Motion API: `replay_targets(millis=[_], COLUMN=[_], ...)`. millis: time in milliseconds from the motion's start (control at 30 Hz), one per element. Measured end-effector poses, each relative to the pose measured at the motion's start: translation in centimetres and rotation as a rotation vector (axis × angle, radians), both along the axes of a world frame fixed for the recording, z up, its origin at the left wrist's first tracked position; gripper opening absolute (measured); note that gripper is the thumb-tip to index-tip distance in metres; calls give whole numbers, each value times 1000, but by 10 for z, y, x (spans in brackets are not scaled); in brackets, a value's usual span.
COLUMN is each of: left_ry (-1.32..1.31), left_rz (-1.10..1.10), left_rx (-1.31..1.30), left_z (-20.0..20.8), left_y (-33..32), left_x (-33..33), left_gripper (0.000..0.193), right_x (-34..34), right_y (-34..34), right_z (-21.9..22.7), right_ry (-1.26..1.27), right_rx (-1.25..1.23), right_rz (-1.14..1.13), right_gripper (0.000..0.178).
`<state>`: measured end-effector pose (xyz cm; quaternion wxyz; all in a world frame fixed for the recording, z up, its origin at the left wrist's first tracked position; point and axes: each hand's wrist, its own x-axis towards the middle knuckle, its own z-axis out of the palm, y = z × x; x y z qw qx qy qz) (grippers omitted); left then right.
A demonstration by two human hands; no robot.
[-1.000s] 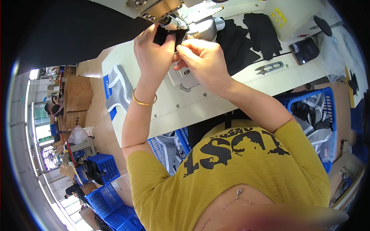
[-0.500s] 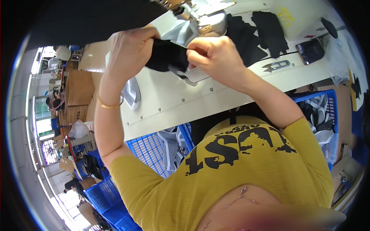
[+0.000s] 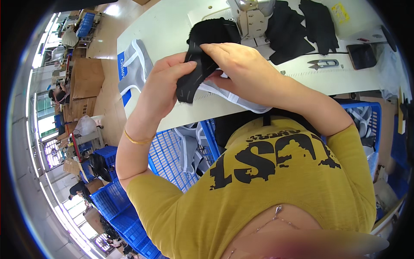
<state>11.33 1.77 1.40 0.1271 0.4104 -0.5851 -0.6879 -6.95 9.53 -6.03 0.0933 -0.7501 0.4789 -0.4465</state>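
Observation:
A black fabric piece with pale chalk-like marks is held up over the white sewing table. My left hand pinches its lower left edge between thumb and fingers. From the right, my right hand grips the same piece, fingers laid over its front and thumb underneath. Part of the cloth is hidden behind that hand. Below my right wrist lies a grey fabric piece with white trim, partly covered by the hand. The sewing machine stands just beyond the black cloth.
Black cut pieces lie right of the machine, near thread snips and a dark phone. Another grey piece rests at the table's left end. Blue baskets with grey pieces sit below the front edge; another basket is at right.
The black piece has turned more upright, with its marked side showing. My left hand has come lower, and my right hand now lies across the cloth. The view has shifted, showing more of the table's left end.

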Motion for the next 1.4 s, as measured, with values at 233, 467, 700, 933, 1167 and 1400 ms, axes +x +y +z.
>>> replay_targets(millis=[233,467,700,933,1167,1400], left_ry=[-64,138,-60,-137,-186,-74], left_rz=[-193,-380,-341,-425,-360,-306], left_rx=[-849,-647,-305,-235,-285,-210], left_z=[-7,-28,-40,-53,-63,-58], left_y=[16,-11,-11,-15,-12,1], left_x=[-13,-33,-33,-31,-35,-37], left_gripper=[26,51,43,24,17,14], right_x=[-32,-53,-70,-79,-79,-63], right_y=[13,21,21,13,21,61], right_z=[-1,-15,-3,4,10,12], right_ry=[-205,-574,-859,-695,-413,-206], right_rx=[224,537,1023,1132,932,642], right_rz=[214,398,301,205,182,78], right_gripper=[28,18,32,33,26,27])
